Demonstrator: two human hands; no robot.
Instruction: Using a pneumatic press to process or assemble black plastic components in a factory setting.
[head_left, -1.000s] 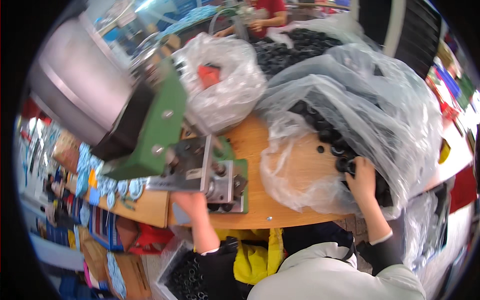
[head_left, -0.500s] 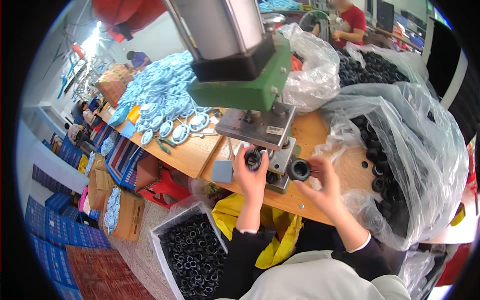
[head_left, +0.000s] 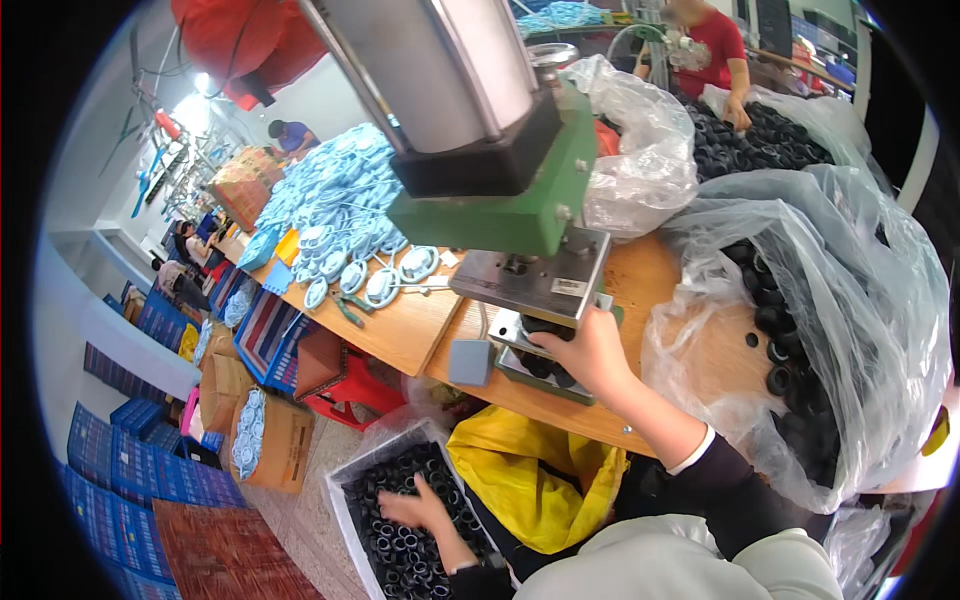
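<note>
My left hand (head_left: 408, 506) is over a white box (head_left: 376, 449) full of black rings (head_left: 400, 560). Its fingers are spread, slightly blurred, with nothing seen in them. Under the upper steel plate (head_left: 530, 283) of a green press (head_left: 490, 215), my right hand (head_left: 592, 352) reaches in from the right. Its thumb lies against a black ring (head_left: 546, 327) on the lower block, and the other fingers are partly hidden behind the hand. More black parts (head_left: 540, 366) lie low in the press base, just beneath this hand.
A grey-blue block (head_left: 470, 362) sits left of the press on the wooden table. Pale blue corded parts (head_left: 335, 200) are heaped at the left, near pliers (head_left: 350, 312). Clear plastic bags (head_left: 840, 260) with black rings stand right. A yellow bag (head_left: 520, 490) hangs in front. A co-worker (head_left: 715, 60) reaches into rings behind.
My left hand has left the press and moved down left to the box, with no ring seen in it now. My right hand has moved left, in under the press plate.
</note>
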